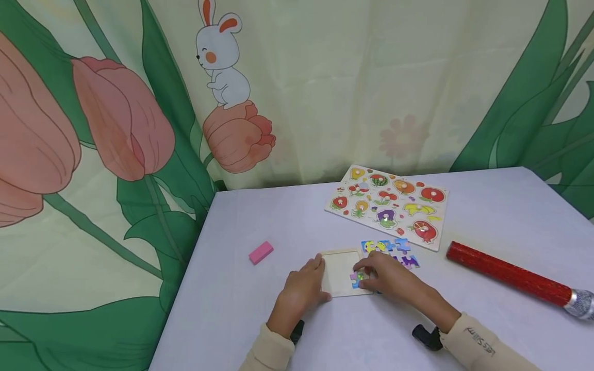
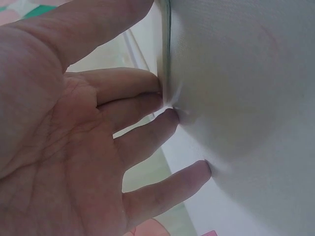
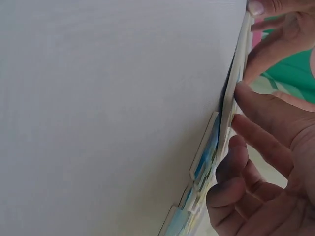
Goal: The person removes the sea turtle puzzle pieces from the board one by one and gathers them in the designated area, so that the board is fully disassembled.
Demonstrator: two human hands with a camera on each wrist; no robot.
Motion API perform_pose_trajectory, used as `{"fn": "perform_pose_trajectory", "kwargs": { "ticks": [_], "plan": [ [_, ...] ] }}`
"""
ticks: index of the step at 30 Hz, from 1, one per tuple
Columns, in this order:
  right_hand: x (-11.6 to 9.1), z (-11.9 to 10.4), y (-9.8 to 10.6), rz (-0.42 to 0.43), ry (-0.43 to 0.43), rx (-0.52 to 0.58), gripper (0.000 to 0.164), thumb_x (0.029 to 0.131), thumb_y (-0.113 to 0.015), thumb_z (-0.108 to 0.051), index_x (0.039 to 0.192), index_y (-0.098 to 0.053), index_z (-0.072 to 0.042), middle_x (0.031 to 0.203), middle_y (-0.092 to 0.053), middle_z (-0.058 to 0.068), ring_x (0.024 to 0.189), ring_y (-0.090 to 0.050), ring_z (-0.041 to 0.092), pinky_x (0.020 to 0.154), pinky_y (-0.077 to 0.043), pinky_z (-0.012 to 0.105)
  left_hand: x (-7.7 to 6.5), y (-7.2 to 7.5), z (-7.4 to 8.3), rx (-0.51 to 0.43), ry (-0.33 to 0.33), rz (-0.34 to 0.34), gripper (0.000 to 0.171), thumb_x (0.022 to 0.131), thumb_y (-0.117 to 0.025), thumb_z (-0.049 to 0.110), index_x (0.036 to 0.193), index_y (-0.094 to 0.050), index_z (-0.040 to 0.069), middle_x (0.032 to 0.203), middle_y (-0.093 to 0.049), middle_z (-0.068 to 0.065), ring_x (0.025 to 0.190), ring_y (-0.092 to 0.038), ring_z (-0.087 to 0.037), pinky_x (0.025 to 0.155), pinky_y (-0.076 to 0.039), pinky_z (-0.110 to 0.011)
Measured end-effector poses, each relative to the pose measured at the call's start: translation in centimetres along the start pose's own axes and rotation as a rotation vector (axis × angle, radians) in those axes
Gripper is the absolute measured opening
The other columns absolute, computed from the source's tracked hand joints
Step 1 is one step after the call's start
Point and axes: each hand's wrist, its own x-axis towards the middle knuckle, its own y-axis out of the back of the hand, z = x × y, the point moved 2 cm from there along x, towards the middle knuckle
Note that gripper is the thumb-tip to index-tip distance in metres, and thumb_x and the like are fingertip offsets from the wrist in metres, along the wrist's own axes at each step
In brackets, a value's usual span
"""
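Note:
A shallow pale wooden puzzle tray (image 1: 335, 273) lies flat on the white table. My left hand (image 1: 300, 286) rests along its left side, fingers fairly straight; in the left wrist view the fingertips (image 2: 170, 115) touch the tray's edge and the tabletop. A colourful jigsaw piece (image 1: 356, 280) is at the tray's lower right part, pinched between thumb and index finger of my right hand (image 1: 390, 275). The right wrist view shows that hand's other fingers curled, with the piece itself mostly hidden. More loose jigsaw pieces (image 1: 408, 262) lie just beyond the right hand, partly covered by it.
A fruit peg board (image 1: 366, 206) lies at the back. On the right is a red tube (image 1: 510, 273) with a silver end. A pink block (image 1: 261, 253) sits left of the tray. Behind the table hangs a curtain (image 1: 325, 103) printed with tulips and a rabbit.

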Motion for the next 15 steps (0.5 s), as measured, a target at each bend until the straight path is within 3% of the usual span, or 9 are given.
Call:
{"fn": "perform_pose_trajectory", "kwargs": {
  "ticks": [8,15],
  "plan": [
    [0.08,-0.50,-0.15,0.047,0.008,0.014,0.028,0.081,-0.088,-0.009,0.104,-0.076,-0.019,0.096,-0.060,-0.005,0.089,-0.053,0.017,0.074,-0.051,0.031,-0.19,0.27,0.12,-0.005,0.004,-0.007,0.082,0.085,-0.086,0.031,0.153,-0.047,0.005,0.161,-0.041,-0.006,0.145,-0.041,-0.021,0.107,-0.045,-0.052],
    [-0.37,-0.38,0.58,0.056,0.129,0.097,0.017,0.091,-0.079,-0.008,0.106,-0.076,-0.016,0.094,-0.068,-0.010,0.087,-0.062,0.011,0.077,-0.055,0.027,-0.02,0.27,0.19,0.006,0.001,-0.010,0.082,0.085,-0.086,0.032,0.152,-0.048,0.005,0.161,-0.042,-0.007,0.145,-0.041,-0.021,0.107,-0.046,-0.052]
  ]
}}
